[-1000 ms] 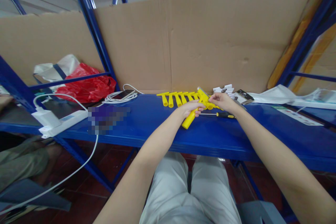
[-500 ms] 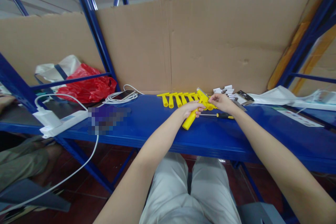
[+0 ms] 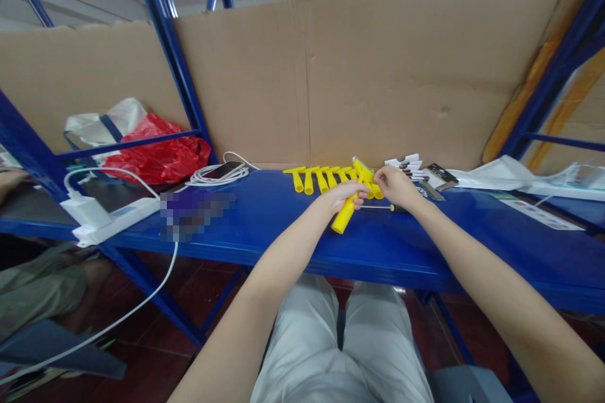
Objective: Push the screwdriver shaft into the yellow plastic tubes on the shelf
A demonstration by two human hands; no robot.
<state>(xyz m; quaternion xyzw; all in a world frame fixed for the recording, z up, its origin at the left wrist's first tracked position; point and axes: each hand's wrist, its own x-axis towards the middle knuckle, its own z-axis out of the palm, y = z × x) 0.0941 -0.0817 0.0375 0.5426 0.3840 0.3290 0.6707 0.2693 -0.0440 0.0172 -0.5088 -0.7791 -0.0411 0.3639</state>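
Yellow tool in left hand, right hand at its head

Left hand [image 3: 350, 194] clamped round handle of the yellow tool [image 3: 345, 216], held over blue shelf [image 3: 265, 220], head toward 1 o'clock. Right hand [image 3: 396, 183]: fingertips bunched at the head; can't tell if they grip anything. Clock from held handle: row of yellow tools [image 3: 309, 181] starts at 10, screwdriver [image 3: 380, 207] at 3, partly behind right wrist, red bag [image 3: 158, 154] between 9 and 10.

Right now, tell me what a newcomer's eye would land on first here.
Probably the bright yellow tool gripped in the left hand, over the blue shelf, with the right hand close by its upper end. Next, the row of yellow pieces before the cardboard, and the red plastic bag at the picture's left.
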